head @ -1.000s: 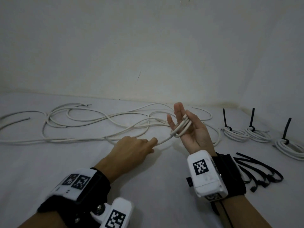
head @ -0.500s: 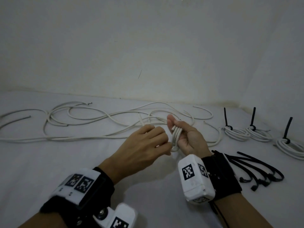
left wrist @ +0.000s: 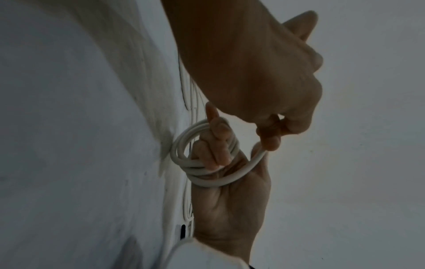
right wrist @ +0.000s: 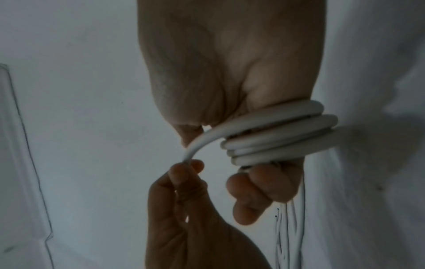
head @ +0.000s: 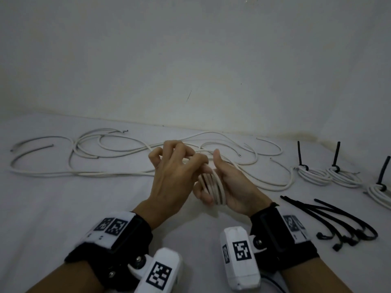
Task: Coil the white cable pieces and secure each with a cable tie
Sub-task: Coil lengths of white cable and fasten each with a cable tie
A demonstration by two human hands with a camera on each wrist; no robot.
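Several turns of a white cable coil (head: 218,188) are wound round the fingers of my right hand (head: 211,193), held above the white surface. Those fingers curl over the loops and the thumb points up. In the right wrist view the coil (right wrist: 278,138) wraps the hand, with the fingertips (right wrist: 248,193) bent below it. My left hand (head: 196,166) is just left of it and pinches the free run of cable between thumb and forefinger. The pinch shows in the left wrist view (left wrist: 264,145) and the right wrist view (right wrist: 187,166). The cable's far tail is hidden behind my hands.
Loose white cables (head: 105,153) sprawl over the white surface toward the wall. Three tied coils (head: 313,176) (head: 347,178) (head: 380,193) with upright black tie tails lie at the right. Several loose black cable ties (head: 338,220) lie right of my right wrist.
My right hand has gone from an open palm with a few loops to fingers curled over a thicker coil. My left hand rose from the surface and carried the cable round it.
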